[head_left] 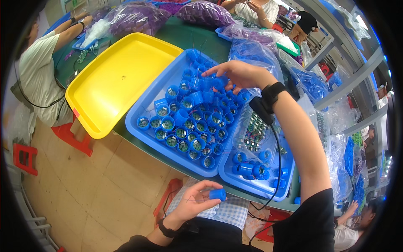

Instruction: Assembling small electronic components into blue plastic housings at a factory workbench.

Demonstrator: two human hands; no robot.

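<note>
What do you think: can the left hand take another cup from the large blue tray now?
Probably not: the left hand holds a blue cup. Nothing seems to cover the near cups in the large blue tray, though.

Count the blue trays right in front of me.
2: the large blue tray, holding many blue cups, and the smaller blue tray to its right, with more cups and green circuit boards. Any stacked underneath would be hidden.

Solid blue cups here, paler blue on the bin, bright yellow on the tray, deep green table, red stools, purple bags, blue-and-white checks across the cloth!
</note>
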